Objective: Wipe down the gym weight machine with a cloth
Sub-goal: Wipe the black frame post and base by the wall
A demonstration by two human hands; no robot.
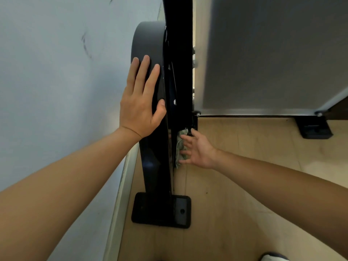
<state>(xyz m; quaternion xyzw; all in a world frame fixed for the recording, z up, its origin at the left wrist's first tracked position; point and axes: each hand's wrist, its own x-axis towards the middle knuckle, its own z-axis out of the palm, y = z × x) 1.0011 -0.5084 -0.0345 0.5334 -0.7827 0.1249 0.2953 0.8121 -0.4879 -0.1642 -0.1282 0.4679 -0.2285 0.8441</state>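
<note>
While bracing on machine frame (152, 178) with left hand (140, 102), fingers straight and spread: pressing cloth (180, 147) flat against frame with right hand (197, 149), unpinched. Likely to slip to floor (244, 185) below right hand, or snag on fitting (191, 129) just above fingertips.

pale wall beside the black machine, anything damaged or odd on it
Yes: the pale blue-grey wall carries a dark curved scuff mark, left of the black weight machine frame. It stands out against the otherwise plain paint.
</note>
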